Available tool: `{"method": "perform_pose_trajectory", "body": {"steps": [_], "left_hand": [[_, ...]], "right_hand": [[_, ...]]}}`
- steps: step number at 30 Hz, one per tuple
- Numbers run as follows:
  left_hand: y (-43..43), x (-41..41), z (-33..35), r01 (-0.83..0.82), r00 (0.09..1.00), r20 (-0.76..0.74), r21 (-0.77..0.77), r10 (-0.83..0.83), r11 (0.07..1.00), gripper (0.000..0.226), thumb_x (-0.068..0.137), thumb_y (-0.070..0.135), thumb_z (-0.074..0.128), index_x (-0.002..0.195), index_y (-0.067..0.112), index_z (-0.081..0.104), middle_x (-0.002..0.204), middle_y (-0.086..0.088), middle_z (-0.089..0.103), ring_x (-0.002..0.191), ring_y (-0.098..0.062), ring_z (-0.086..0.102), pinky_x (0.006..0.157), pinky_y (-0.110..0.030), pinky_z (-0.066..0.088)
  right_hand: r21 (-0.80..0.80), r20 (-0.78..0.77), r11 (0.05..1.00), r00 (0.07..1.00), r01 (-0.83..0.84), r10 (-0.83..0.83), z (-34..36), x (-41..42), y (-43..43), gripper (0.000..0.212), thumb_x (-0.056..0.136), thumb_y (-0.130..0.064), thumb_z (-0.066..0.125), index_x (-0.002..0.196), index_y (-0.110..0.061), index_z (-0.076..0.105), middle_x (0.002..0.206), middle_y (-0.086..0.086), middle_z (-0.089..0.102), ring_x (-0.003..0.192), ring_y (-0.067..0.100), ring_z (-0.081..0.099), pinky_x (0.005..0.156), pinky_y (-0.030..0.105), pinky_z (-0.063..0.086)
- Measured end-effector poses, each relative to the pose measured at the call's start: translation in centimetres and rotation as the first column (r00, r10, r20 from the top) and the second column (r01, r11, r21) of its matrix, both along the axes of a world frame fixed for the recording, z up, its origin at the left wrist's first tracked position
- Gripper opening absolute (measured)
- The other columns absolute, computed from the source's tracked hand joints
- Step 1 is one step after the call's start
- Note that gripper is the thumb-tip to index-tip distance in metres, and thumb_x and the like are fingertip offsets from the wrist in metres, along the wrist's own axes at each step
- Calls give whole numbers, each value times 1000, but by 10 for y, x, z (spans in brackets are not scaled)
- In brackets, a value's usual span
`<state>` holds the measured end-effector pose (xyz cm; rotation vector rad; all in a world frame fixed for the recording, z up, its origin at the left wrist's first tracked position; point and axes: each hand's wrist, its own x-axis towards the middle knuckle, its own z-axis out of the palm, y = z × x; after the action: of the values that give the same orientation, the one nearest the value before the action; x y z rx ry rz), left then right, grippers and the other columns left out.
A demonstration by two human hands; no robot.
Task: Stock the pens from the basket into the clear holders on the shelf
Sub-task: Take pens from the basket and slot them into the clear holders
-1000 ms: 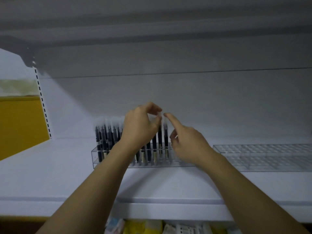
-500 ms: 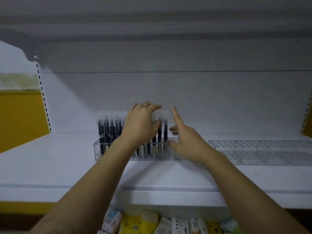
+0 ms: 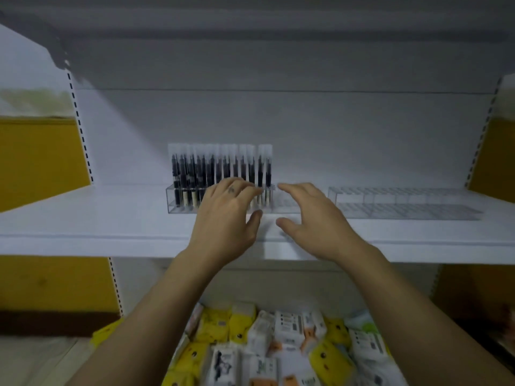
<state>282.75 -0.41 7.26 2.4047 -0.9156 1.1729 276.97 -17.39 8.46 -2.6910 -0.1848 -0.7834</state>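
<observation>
here, two clear holders [image 3: 181, 203], pens [image 3: 217, 168] in one; left hand [image 3: 225, 218], right hand [image 3: 315, 221], both wide, fingers loose

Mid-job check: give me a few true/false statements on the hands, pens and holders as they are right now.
1. The pens stand upright in the left holder. True.
2. The right holder is full of pens. False: it looks empty.
3. The left hand grips a pen. False: its fingers are spread and hold nothing.
4. The right hand is open and holds nothing. True.
</observation>
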Motion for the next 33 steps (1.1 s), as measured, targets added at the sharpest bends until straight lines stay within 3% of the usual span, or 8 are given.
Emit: {"method": "perform_pose_trajectory", "body": {"steps": [5, 9, 12, 18, 21, 26, 30, 33], "left_hand": [[3, -29, -41, 29, 999, 32, -24, -29, 999, 31, 83, 32, 55, 110, 19, 65, 108, 2, 64, 103, -23, 55, 81, -37, 42], [1, -49, -84, 63, 998, 27, -38, -62, 997, 26, 87, 32, 54, 106, 19, 65, 101, 1, 62, 95, -24, 55, 74, -36, 41], [-2, -60, -123, 58, 997, -55, -31, -60, 998, 23, 85, 32, 57, 104, 21, 65, 98, 2, 62, 92, -24, 56, 73, -34, 42], [-11, -75, -208, 41, 890, -457, 84, 2, 996, 39, 88, 37, 58, 125, 25, 57, 124, 4, 58, 117, -20, 51, 91, -34, 38], [-15, -79, -252, 34, 813, -580, 146, 57, 989, 44, 91, 39, 54, 134, 28, 48, 137, 7, 49, 129, -16, 40, 100, -33, 30], [-18, -78, -322, 60, 636, -759, 227, 138, 972, 47, 91, 39, 56, 135, 26, 47, 139, 2, 47, 132, -21, 37, 105, -36, 32], [-16, -78, -378, 73, 489, -850, 266, 198, 961, 47, 90, 37, 57, 134, 25, 49, 137, 0, 50, 129, -23, 40, 102, -39, 36], [-13, -82, -419, 100, 357, -905, 281, 230, 954, 42, 86, 34, 59, 127, 24, 55, 129, -1, 56, 120, -24, 49, 98, -39, 44]], "right_hand": [[-42, 76, 999, 997, 9, -6, -40, -31, 6, 50, 91, -33, 62, 138, -27, 46, 135, -5, 48, 123, 17, 43, 104, 30, 33], [-132, 332, 990, 943, 54, -7, -88, -49, 3, 25, 81, -23, 66, 106, -18, 66, 98, 1, 61, 93, 18, 52, 81, 26, 32], [-101, 330, 991, 943, 85, -47, -134, -61, 3, 16, 80, -24, 66, 94, -17, 67, 89, 1, 60, 85, 21, 53, 75, 31, 38], [-4, -101, 996, 991, 91, -91, -233, -72, 2, 40, 81, -28, 71, 119, -19, 63, 113, 3, 60, 104, 26, 57, 87, 36, 46], [-18, -342, 995, 934, 102, -102, -276, -73, -1, 49, 90, -34, 61, 136, -24, 49, 136, 0, 47, 125, 23, 44, 103, 35, 37], [-14, -635, 992, 765, 125, -105, -350, -70, -7, 54, 92, -36, 58, 142, -22, 41, 147, 3, 35, 133, 24, 36, 107, 35, 34], [55, -810, 985, 584, 165, -52, -410, -72, -11, 49, 93, -31, 58, 139, -21, 44, 143, 7, 38, 131, 27, 40, 105, 38, 38], [125, -880, 975, 475, 183, 24, -453, -79, -16, 16, 89, -27, 61, 103, -19, 61, 107, 4, 58, 100, 28, 58, 81, 38, 52]]}}
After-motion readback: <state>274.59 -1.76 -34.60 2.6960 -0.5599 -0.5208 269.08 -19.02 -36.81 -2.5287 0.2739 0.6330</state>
